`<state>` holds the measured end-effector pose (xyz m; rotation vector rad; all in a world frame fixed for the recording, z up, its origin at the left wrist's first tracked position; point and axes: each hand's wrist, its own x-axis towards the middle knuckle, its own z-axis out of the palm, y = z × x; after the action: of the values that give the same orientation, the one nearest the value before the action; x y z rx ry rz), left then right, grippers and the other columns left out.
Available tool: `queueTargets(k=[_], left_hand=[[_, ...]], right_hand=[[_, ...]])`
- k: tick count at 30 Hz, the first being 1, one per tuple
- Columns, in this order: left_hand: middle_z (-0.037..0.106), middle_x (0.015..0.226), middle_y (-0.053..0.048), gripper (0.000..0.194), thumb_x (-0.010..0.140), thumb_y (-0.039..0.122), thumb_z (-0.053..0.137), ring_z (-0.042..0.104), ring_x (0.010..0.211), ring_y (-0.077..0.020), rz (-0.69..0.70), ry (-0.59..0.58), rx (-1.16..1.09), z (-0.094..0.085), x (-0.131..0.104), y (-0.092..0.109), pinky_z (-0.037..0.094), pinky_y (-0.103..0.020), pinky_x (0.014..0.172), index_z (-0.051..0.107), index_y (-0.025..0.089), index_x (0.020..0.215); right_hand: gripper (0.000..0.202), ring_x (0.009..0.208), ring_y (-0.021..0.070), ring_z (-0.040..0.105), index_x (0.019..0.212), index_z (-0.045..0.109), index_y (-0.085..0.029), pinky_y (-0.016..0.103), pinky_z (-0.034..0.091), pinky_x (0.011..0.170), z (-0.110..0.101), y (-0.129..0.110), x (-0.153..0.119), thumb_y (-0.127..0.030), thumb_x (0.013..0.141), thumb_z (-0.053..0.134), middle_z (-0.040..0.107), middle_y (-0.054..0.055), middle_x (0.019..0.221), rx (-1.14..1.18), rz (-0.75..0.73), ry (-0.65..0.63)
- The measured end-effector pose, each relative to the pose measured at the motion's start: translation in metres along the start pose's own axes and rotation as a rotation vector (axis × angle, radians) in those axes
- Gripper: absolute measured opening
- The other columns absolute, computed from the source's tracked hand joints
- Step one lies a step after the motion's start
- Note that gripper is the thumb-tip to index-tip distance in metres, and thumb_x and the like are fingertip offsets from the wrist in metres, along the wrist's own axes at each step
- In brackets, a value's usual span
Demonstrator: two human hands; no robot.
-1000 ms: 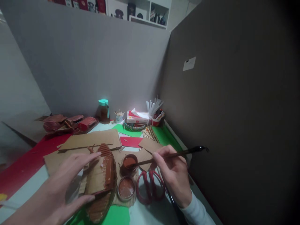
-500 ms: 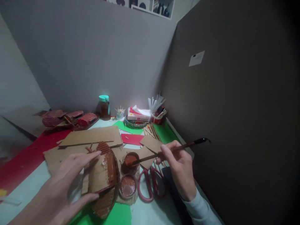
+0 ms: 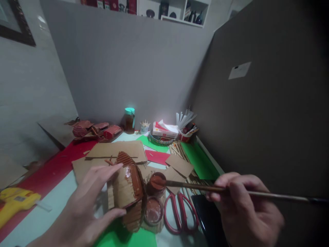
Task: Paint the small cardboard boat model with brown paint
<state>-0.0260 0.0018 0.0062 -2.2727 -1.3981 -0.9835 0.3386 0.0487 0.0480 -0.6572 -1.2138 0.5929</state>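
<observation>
My left hand (image 3: 87,202) is closed around a small cardboard model (image 3: 125,192), thumb at its near end and fingers at the far end. Wet reddish-brown paint covers the model's right side and its corrugated base; bare tan cardboard shows on the left of its top. Between the fingers of my right hand (image 3: 246,206) is a long paintbrush (image 3: 200,186), held nearly level. Its brown-coated tip lies at the mouth of a small cup of brown paint (image 3: 156,181). A second paint cup (image 3: 153,210) stands just nearer, beside red-handled scissors (image 3: 181,214).
A yellow glue gun (image 3: 17,202) lies at the left. Cardboard sheets (image 3: 115,151) spread behind the model. Farther back are red-painted cardboard pieces (image 3: 95,130), a lidded jar (image 3: 129,121), a toothpick holder (image 3: 144,128) and a tissue pack (image 3: 164,129). A dark flat object (image 3: 205,212) lies right of the scissors.
The view has swung left, bringing the glue gun into sight. My right hand has moved right and nearer, and the brush now lies flatter. My left hand keeps its hold on the model.
</observation>
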Motion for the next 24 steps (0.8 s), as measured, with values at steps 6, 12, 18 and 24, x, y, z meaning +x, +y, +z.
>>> queueTargets(k=[6, 12, 18, 24], left_hand=[[0.068, 0.153, -0.010, 0.061, 0.116, 0.051, 0.062, 0.062, 0.144, -0.0304, -0.157, 0.004, -0.131, 0.002, 0.000, 0.033, 0.050, -0.041, 0.127, 0.045, 0.030, 0.172], [0.061, 0.156, -0.007, 0.058, 0.120, 0.048, 0.057, 0.054, 0.148, -0.0259, -0.124, -0.004, -0.158, 0.003, -0.001, 0.044, 0.038, -0.033, 0.129, 0.042, 0.031, 0.173], [0.064, 0.156, -0.008, 0.062, 0.117, 0.048, 0.062, 0.057, 0.148, -0.0288, -0.134, -0.009, -0.190, 0.005, -0.005, 0.041, 0.041, -0.037, 0.130, 0.043, 0.033, 0.174], [0.066, 0.156, -0.009, 0.065, 0.113, 0.043, 0.066, 0.061, 0.145, -0.0336, -0.186, -0.008, -0.181, 0.004, -0.005, 0.042, 0.050, -0.048, 0.126, 0.043, 0.038, 0.173]], right_hand=[[0.010, 0.069, 0.0153, 0.078, 0.119, 0.087, -0.023, 0.026, 0.071, 0.062, 0.004, 0.004, -0.017, -0.023, 0.116, 0.077, 0.081, 0.003, 0.099, 0.069, -0.188, -0.188], [0.015, 0.072, 0.0148, 0.072, 0.123, 0.086, -0.023, 0.023, 0.066, 0.067, 0.017, 0.008, -0.019, -0.022, 0.119, 0.071, 0.082, 0.000, 0.084, -0.020, -0.325, -0.256], [0.012, 0.079, 0.0167, 0.073, 0.115, 0.083, -0.023, 0.024, 0.066, 0.073, 0.019, -0.001, -0.017, -0.021, 0.117, 0.071, 0.080, -0.001, 0.078, -0.114, -0.307, -0.294], [0.018, 0.071, 0.0172, 0.078, 0.116, 0.084, -0.024, 0.023, 0.067, 0.059, 0.015, 0.001, -0.019, -0.013, 0.113, 0.071, 0.081, 0.001, 0.086, -0.057, -0.244, -0.358]])
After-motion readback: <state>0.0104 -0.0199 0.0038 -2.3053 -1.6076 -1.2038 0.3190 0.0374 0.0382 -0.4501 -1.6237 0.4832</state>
